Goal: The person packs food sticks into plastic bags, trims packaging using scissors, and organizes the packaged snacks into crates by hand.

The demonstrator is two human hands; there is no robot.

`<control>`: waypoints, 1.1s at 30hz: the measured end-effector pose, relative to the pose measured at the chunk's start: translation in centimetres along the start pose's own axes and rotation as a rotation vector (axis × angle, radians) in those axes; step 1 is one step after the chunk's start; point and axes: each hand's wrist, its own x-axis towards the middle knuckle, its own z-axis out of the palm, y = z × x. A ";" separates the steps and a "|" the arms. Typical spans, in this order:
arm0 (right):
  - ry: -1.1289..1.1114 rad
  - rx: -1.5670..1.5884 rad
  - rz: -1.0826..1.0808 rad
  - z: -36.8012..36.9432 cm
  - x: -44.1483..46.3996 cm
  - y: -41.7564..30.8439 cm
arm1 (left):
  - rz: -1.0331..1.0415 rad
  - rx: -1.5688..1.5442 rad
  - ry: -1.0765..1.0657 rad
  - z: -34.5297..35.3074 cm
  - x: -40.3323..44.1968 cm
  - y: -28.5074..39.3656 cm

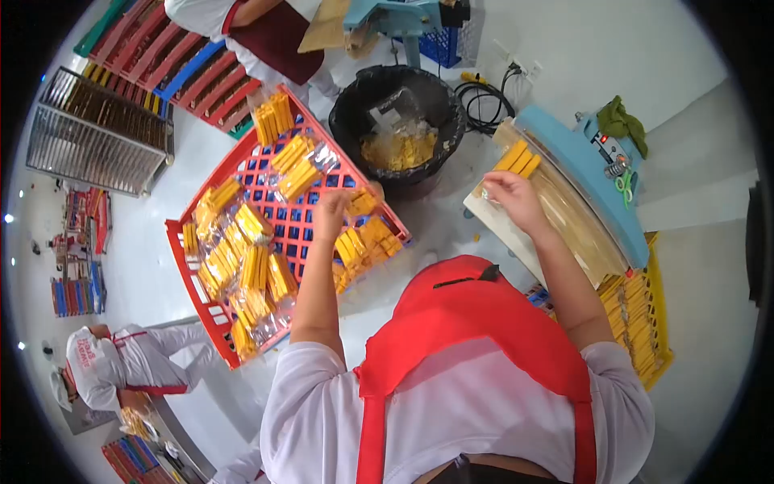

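Observation:
My left hand (329, 216) is over the red plastic crate (303, 211), with its fingers drawn together. Whether anything is between them I cannot make out. Close to it, on the right side of the crate, lie yellow-orange sticks (372, 238) in a pile. My right hand (516, 200) is at the front edge of a light-blue machine (576, 173), its fingers pinched on the end of a clear plastic bag. Several yellow sticks (518, 158) lie just beyond those fingers on the machine's tan surface. Clear bags of yellow sticks (256, 266) fill much of the crate's left side.
A black-lined bin (403, 173) with yellow scraps and plastic stands beyond the crate. A yellow crate (645, 323) of sticks is below the machine at right. Green scissors (623, 187) rest on the machine. Co-workers (121, 363) stand at left and at the back (270, 40).

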 end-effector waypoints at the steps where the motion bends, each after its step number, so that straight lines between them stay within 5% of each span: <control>1: -0.054 0.002 0.037 0.7 0.3 -1.2 | 0.003 -0.121 0.059 -0.8 1.1 1.1; 4: -0.124 0.217 0.044 3.2 1.9 -3.9 | -0.082 -0.764 0.052 -4.9 4.6 11.7; 6: -0.121 0.487 0.250 4.5 3.3 -3.3 | 0.111 -1.119 -0.042 -5.2 6.1 15.3; 8: -0.399 0.906 0.565 4.9 3.4 -3.0 | 0.117 -1.199 -0.052 -3.8 7.3 18.7; 11: -0.700 1.134 0.353 5.6 1.6 -5.3 | 0.171 -1.413 -0.197 -0.7 7.8 23.2; 13: -0.593 1.115 0.311 4.8 1.4 -6.1 | 0.194 -1.750 -0.349 0.9 5.9 26.0; 16: -0.434 0.984 0.170 3.7 0.7 -7.9 | 0.311 -1.286 -0.287 2.7 5.2 26.8; 18: -0.378 0.868 0.078 3.0 -0.4 -9.4 | 0.271 -1.428 -0.344 3.0 5.7 27.4; 20: -0.514 1.153 0.069 2.4 -1.3 -10.6 | 0.102 -1.619 -0.404 3.8 6.7 26.3; 25: -0.427 1.191 -0.023 1.5 -2.2 -10.0 | 0.158 -1.575 -0.620 5.0 6.7 28.5; 28: -0.096 0.727 -0.315 -0.6 -2.7 -10.3 | 0.099 -1.750 -0.690 5.6 5.9 30.2; 33: -0.151 0.195 -0.367 -4.2 -3.2 -11.7 | 0.212 -1.319 -0.659 8.4 5.3 29.9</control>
